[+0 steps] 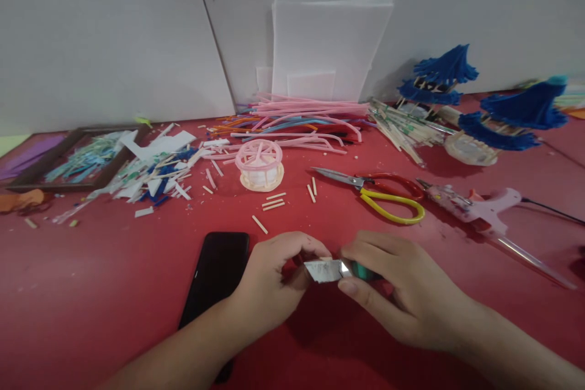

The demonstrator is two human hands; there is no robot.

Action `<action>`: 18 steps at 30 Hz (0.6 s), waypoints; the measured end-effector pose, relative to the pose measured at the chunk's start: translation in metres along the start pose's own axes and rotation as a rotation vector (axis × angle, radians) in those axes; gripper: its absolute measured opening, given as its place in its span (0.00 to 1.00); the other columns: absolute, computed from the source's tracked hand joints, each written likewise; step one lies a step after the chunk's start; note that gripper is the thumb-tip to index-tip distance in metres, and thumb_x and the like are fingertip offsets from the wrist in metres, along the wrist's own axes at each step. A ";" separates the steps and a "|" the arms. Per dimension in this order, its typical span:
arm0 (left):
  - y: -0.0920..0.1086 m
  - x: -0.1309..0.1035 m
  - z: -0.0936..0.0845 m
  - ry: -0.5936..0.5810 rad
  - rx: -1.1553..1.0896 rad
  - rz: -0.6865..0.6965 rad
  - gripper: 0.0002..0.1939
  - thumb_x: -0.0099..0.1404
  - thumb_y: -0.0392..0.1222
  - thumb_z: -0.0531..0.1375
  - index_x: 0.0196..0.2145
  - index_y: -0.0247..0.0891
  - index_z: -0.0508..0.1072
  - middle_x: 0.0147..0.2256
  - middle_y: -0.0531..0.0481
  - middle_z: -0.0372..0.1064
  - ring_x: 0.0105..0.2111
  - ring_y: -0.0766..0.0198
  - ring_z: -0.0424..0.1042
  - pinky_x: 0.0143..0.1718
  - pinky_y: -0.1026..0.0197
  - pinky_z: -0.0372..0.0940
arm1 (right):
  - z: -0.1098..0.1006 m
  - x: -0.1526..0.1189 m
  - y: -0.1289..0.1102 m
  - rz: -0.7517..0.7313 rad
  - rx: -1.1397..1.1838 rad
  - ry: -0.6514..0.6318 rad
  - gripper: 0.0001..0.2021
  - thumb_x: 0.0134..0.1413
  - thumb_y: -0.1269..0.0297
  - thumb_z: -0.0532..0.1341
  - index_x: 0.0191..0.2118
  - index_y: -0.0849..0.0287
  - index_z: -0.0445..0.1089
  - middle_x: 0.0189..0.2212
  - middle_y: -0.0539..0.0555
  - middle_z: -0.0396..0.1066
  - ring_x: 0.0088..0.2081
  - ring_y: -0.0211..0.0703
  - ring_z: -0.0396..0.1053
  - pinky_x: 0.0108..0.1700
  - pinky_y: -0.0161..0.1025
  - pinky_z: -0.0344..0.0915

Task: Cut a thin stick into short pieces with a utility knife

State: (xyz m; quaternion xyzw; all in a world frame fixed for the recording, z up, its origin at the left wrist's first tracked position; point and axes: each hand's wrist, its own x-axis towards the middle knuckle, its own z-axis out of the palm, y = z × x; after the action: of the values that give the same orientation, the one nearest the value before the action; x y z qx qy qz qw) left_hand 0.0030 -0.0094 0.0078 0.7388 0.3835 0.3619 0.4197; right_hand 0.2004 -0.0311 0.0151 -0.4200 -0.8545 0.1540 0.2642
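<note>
My right hand (pixel 397 286) is closed around the green handle of a utility knife (pixel 325 271), whose wide grey blade points left. Opposite it, my left hand (pixel 278 280) is curled in a pinch at the blade. A pale sliver that looks like a small wooden stick (pixel 325 258) shows at my left fingertips, mostly hidden by the blade and fingers. Just beyond my hands lie several short cut wooden sticks (pixel 274 201). Behind them stands a small round piece with a pink wheel-like top (pixel 259 161) on a pale base.
A black phone (pixel 217 274) lies beside my left forearm. Scissors (pixel 365 186) and a pink glue gun (pixel 479 207) are at the right. Pink rods (pixel 311 109), scraps (pixel 159 170), a brown frame (pixel 103 177) and blue-roofed models (pixel 507 116) line the back of the red table.
</note>
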 end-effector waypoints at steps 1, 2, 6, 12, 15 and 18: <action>0.001 0.000 0.000 0.002 -0.001 0.005 0.14 0.52 0.24 0.55 0.29 0.37 0.75 0.28 0.51 0.77 0.27 0.67 0.73 0.29 0.68 0.65 | 0.000 0.000 0.000 -0.004 0.000 0.001 0.14 0.63 0.58 0.52 0.28 0.58 0.62 0.22 0.48 0.62 0.22 0.36 0.57 0.24 0.34 0.50; 0.001 0.000 0.000 0.005 -0.002 0.009 0.13 0.52 0.24 0.55 0.29 0.37 0.75 0.28 0.51 0.78 0.26 0.67 0.73 0.29 0.68 0.65 | 0.000 -0.001 0.000 -0.008 0.002 0.000 0.14 0.64 0.58 0.52 0.28 0.58 0.62 0.22 0.48 0.62 0.22 0.36 0.57 0.24 0.34 0.50; 0.002 0.000 -0.001 0.010 0.003 0.000 0.13 0.51 0.24 0.54 0.28 0.37 0.74 0.27 0.50 0.77 0.26 0.67 0.72 0.28 0.68 0.64 | 0.001 -0.001 -0.001 -0.002 0.014 -0.017 0.14 0.64 0.58 0.52 0.29 0.58 0.63 0.22 0.49 0.63 0.22 0.36 0.57 0.24 0.34 0.50; 0.000 -0.001 0.000 0.016 0.009 -0.037 0.14 0.50 0.24 0.54 0.29 0.37 0.74 0.28 0.51 0.77 0.26 0.67 0.72 0.29 0.68 0.64 | 0.004 -0.001 -0.001 0.020 0.020 -0.022 0.14 0.64 0.57 0.52 0.29 0.58 0.64 0.23 0.49 0.64 0.22 0.36 0.58 0.24 0.34 0.51; 0.000 -0.002 0.000 0.005 -0.007 -0.036 0.13 0.51 0.24 0.55 0.29 0.37 0.74 0.27 0.51 0.76 0.25 0.67 0.71 0.28 0.68 0.64 | 0.004 -0.001 -0.002 0.021 0.030 -0.014 0.13 0.63 0.58 0.52 0.29 0.58 0.64 0.23 0.49 0.64 0.22 0.36 0.58 0.24 0.34 0.51; 0.000 -0.002 -0.001 0.006 -0.020 -0.030 0.12 0.52 0.25 0.55 0.29 0.37 0.74 0.27 0.51 0.76 0.25 0.67 0.71 0.28 0.68 0.64 | 0.004 -0.001 -0.002 0.024 0.038 -0.007 0.13 0.63 0.58 0.51 0.29 0.58 0.63 0.23 0.49 0.64 0.22 0.36 0.59 0.24 0.34 0.52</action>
State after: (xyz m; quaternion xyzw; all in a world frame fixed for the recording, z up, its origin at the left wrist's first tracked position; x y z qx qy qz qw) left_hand 0.0015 -0.0114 0.0076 0.7276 0.3922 0.3615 0.4314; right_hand 0.1971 -0.0330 0.0126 -0.4243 -0.8472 0.1750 0.2674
